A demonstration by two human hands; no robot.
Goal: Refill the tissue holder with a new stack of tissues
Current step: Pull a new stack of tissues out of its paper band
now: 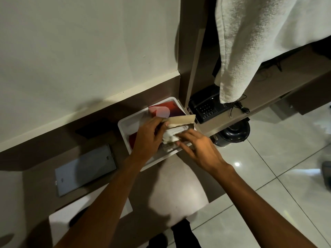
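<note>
A white tray (125, 125) sits on the brown counter against the wall. Inside it my left hand (148, 138) grips the tan tissue holder (180, 119), thumb on its raised flap. A white stack of tissues (172, 134) lies in the holder's opening. My right hand (198, 145) rests flat with spread fingers on the right side of the tissues and the holder's near edge. A red and purple packet (168, 109) lies at the tray's far end, and another red item (132, 140) shows beside my left wrist.
A black telephone (206, 108) stands right of the tray on a lower shelf, under a hanging white towel (250, 42). A dark round bin (232, 134) sits on the tiled floor. A grey flat card (84, 169) lies on the counter at left.
</note>
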